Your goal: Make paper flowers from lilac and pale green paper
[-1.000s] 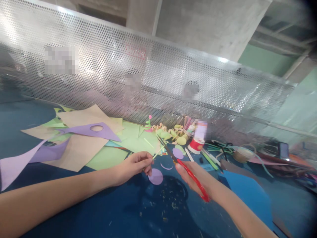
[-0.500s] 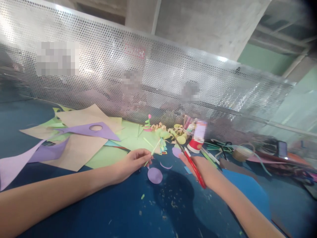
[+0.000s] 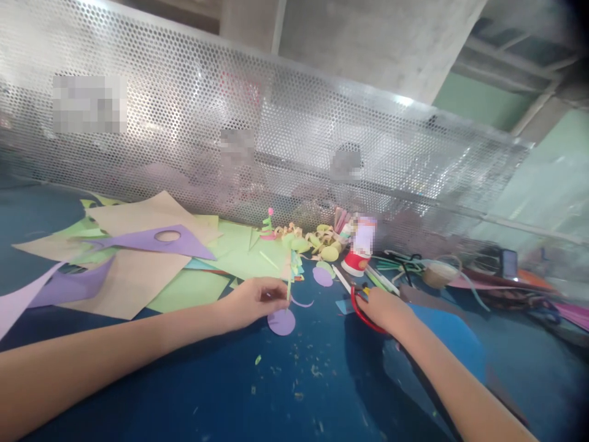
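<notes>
My left hand (image 3: pixel 257 301) is closed in a pinch on a thin light green paper strip (image 3: pixel 289 287), which stands nearly upright. A purple paper disc (image 3: pixel 282 323) is just below its fingertips; whether they touch it I cannot tell. My right hand (image 3: pixel 385 309) is closed at a pair of red-handled scissors (image 3: pixel 356 310), low over the table. The blades are hidden or blurred. Close to it are a small blue paper scrap (image 3: pixel 344 306), a white pen (image 3: pixel 341 279) and another purple disc (image 3: pixel 323 276). A curved purple sliver (image 3: pixel 302 304) lies between the hands.
Purple, beige and green paper sheets (image 3: pixel 126 282) overlap at the left. Curled yellow-green paper pieces (image 3: pixel 329 252) and a red and white container (image 3: pixel 356 263) stand before a perforated metal screen (image 3: pixel 184 135). Blue sheet (image 3: pixel 453 337) and a phone (image 3: pixel 508 264) are at right.
My right hand has lowered with the scissors, whose blades no longer point up visibly. The strip in my left hand has turned more upright, and that hand has come nearer the purple disc.
</notes>
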`<state>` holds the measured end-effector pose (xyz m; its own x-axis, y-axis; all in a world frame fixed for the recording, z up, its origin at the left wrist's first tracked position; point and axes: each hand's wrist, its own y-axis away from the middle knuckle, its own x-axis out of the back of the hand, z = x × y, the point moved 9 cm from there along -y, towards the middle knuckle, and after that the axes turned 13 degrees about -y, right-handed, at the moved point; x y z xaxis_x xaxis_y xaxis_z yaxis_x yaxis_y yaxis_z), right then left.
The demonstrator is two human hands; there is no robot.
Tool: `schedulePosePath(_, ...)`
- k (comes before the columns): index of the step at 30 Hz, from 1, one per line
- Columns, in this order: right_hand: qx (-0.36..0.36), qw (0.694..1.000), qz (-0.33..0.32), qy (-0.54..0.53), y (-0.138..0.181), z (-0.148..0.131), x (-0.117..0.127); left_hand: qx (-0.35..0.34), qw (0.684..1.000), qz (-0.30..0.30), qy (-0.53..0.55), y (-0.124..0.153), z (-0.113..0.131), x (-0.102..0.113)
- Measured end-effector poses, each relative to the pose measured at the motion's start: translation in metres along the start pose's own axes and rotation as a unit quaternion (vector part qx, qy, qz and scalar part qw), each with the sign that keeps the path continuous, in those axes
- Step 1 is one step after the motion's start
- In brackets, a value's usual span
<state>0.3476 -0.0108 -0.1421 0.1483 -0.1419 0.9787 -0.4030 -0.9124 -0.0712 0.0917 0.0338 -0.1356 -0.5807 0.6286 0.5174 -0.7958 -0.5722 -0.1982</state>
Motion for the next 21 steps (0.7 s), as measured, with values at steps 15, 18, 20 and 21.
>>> schedulePosePath(15, 0.061, 0.995, 0.077, 0.024, 0.007, -0.038, -0.001, 0.013, 0.999, -0.032, -0.042, 0.004, -0.012, -0.007)
schedulePosePath(18, 0.080, 0.993, 0.090, 0.010, 0.009, -0.042, -0.001, 0.001, 0.999, -0.038, -0.025, 0.005, -0.010, -0.009)
schedulePosePath(20, 0.080, 0.992, 0.098, 0.005, 0.008, -0.041, -0.003, -0.005, 0.999, -0.037, -0.020, 0.005, -0.008, -0.009)
schedulePosePath(21, 0.074, 0.992, 0.100, 0.004, 0.007, -0.040, -0.004, -0.006, 0.999, -0.037, -0.020, 0.005, -0.007, -0.009)
